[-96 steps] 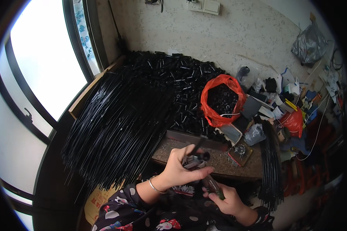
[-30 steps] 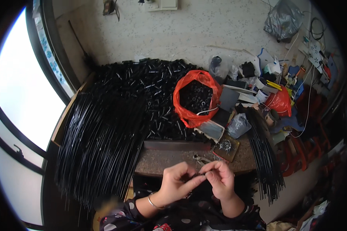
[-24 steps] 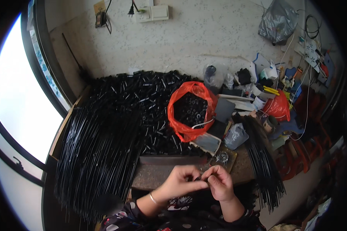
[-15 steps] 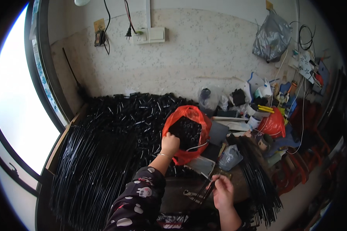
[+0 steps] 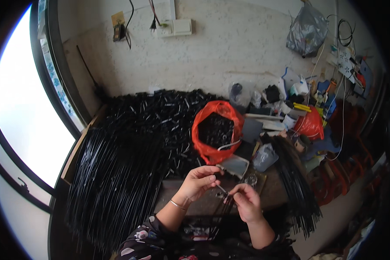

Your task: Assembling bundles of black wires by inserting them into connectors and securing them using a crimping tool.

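1. Centrally, the left hand [image 5: 198, 183] has its fingers [image 5: 212, 177] pinched together on a small part [image 5: 221, 189], a thin pale pin-like piece held between both hands above the bench [image 5: 177, 195].
2. Right hand [image 5: 246, 201]: fingers curled shut around a bundle of thin black rods [image 5: 221, 212], thumb and forefinger meeting the small part at the rods' upper end.
3. Red bag [image 5: 214, 134]: open-mouthed and filled with small black pieces, standing on the bench beyond the hands.
4. Clear bag [image 5: 264, 157]: small and crumpled, just right of the red bag; a grey flat tray [image 5: 233, 164] lies between them.
5. Second red bag [image 5: 310, 125]: closed, among mixed packages at far right.
6. Grey bag [image 5: 307, 30]: hanging on the wall at upper right.
7. Black pile [image 5: 156, 125]: short black tubes heaped across the bench, with long black rod bundles [image 5: 112, 186] draped at left.
8. White socket strip [image 5: 176, 27]: rectangular, fixed on the wall at top centre.
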### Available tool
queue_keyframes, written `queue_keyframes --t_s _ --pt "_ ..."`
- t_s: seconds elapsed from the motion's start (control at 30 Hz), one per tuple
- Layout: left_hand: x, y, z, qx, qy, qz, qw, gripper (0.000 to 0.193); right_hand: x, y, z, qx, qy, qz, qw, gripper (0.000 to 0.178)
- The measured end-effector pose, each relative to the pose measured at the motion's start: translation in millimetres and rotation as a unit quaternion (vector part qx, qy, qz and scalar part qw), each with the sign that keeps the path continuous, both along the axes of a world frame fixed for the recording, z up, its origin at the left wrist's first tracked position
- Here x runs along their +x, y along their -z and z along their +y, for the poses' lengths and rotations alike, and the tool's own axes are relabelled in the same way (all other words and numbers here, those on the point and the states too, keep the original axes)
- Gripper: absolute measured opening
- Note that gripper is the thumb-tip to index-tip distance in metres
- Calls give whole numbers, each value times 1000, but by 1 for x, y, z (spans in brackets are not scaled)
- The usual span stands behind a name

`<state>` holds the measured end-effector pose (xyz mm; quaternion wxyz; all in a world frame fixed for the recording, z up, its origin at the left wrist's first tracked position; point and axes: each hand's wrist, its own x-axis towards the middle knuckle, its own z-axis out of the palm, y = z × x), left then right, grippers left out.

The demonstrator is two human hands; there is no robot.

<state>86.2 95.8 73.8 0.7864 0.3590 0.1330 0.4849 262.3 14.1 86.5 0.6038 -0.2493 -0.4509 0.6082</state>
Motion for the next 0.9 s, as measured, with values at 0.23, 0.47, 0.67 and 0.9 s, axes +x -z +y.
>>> queue_keyframes --t_s 0.23,0.47,0.67,0.9 --pt "-36 -12 -81 45 20 -122 991 14 -41 -3 -29 45 -139 -10 989 12" --pt "-48 -24 -113 73 9 -108 991 10 -55 -15 -54 -9 -170 43 985 16" --pt "-50 -36 -117 149 -29 -3 988 11 -55 -18 -64 -22 -130 40 990 20" --pt "-58 -48 -113 249 -57 119 959 12 -47 -15 -58 -10 -141 6 990 23"
